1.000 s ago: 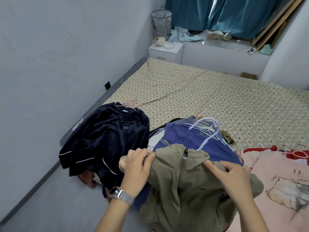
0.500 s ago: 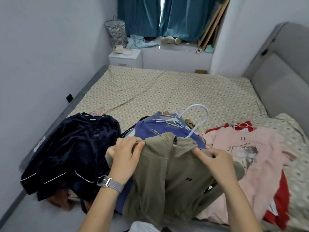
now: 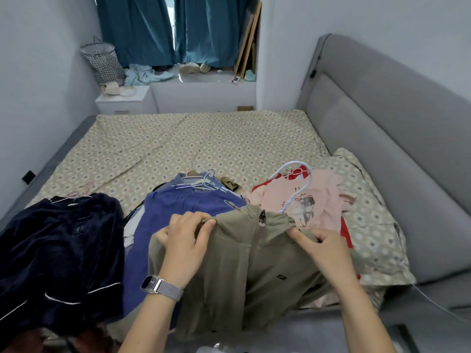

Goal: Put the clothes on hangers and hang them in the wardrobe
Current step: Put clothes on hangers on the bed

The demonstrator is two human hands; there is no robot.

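An olive-green zip jacket point(image 3: 244, 271) hangs in front of me over the near edge of the bed. My left hand point(image 3: 187, 240) pinches its left shoulder and my right hand point(image 3: 323, 248) pinches its right shoulder. A white hanger point(image 3: 295, 184) sticks its hook up out of the jacket's collar. Behind it lie a blue garment point(image 3: 183, 207) with several hangers point(image 3: 201, 180) on top, a navy velvet top point(image 3: 61, 250) at the left, and a pink cartoon top point(image 3: 313, 197) over a red garment at the right. No wardrobe is in view.
The patterned bed sheet point(image 3: 204, 143) stretches back to a white nightstand point(image 3: 125, 101) and a window ledge with teal curtains point(image 3: 163, 29). A grey padded headboard point(image 3: 382, 138) runs along the right, with a pillow point(image 3: 369, 215) against it. A wall closes the left side.
My view has swung to the right, bringing the headboard and pillow into sight. Both hands keep their hold on the jacket's shoulders, and the white hanger's hook now stands over the pink top.
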